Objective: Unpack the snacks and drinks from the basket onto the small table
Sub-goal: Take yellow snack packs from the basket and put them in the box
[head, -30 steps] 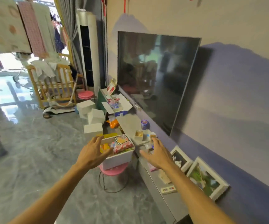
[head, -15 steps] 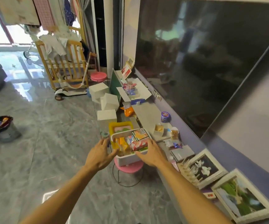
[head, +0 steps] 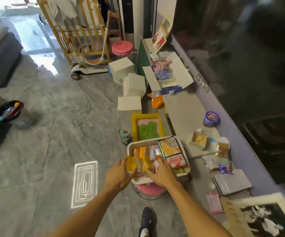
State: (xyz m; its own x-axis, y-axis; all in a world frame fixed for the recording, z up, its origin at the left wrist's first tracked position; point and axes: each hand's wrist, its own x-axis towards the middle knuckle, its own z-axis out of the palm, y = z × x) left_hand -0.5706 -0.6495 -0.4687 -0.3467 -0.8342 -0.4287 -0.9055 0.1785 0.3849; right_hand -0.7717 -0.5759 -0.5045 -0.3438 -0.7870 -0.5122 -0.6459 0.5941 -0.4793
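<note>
A white basket full of snack packets stands on a pink stool beside the low grey TV bench. My left hand grips a yellow snack packet at the basket's near left corner. My right hand reaches into the basket and rests on the packets near its front. A green-and-orange packet and a red-and-white packet lie in the basket's right half.
A yellow tray with green stuff and white boxes stand beyond the basket. On the bench lie a blue cup, small packets and an open carton. Framed pictures sit at right, a bin at left.
The view has dropped and come closer to the basket. Both hands moved from the basket's sides into it, and my left hand has taken hold of the yellow packet.
</note>
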